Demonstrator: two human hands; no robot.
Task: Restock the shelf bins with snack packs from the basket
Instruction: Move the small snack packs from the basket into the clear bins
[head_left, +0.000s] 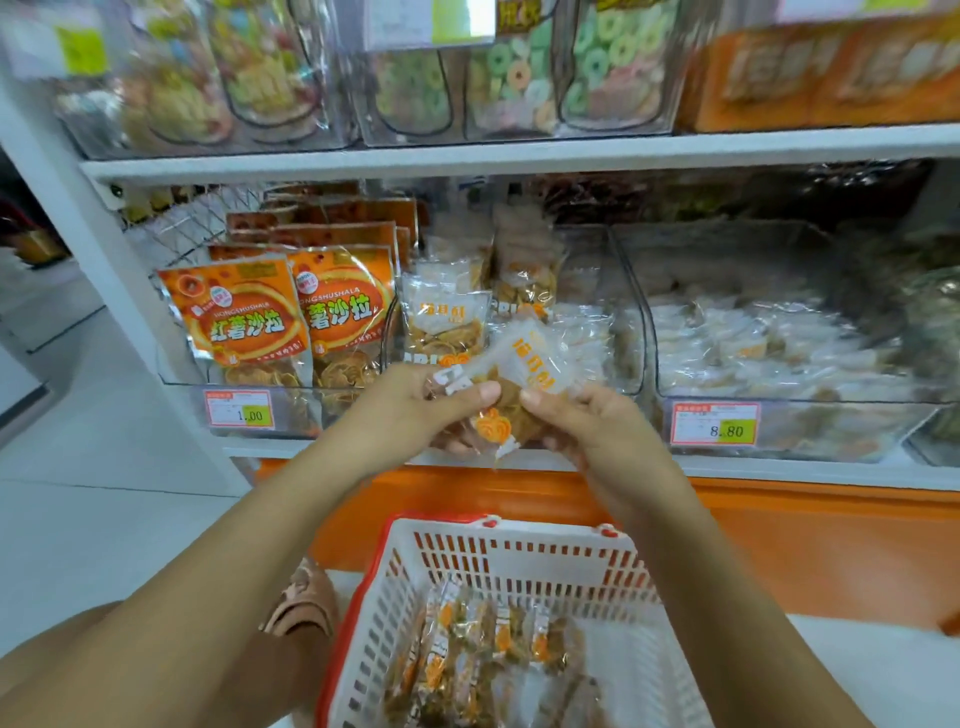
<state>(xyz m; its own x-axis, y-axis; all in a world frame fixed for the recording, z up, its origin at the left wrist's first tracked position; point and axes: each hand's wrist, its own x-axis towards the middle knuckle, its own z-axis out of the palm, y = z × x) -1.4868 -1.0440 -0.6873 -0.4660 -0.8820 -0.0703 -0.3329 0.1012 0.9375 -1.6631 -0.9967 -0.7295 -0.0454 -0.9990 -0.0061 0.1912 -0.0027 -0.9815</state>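
**Snack pack (525, 371) held above the basket (545, 566)**

My left hand (426, 410) and right hand (597, 426) both pinch one clear snack pack, above the basket. More packs (483, 654) lie inside the basket. Above it, the clear shelf bin (631, 312) stands behind the pack, with orange bags (244, 322) further left.

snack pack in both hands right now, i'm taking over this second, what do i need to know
Left hand and right hand: both pinch one clear snack pack, held in front of the middle bin.
Done: a few matching packs stand at the bin's left side.
Basket below the hands: many loose packs inside.
Left to do: place the held pack, then probably shelve the rest from the basket.
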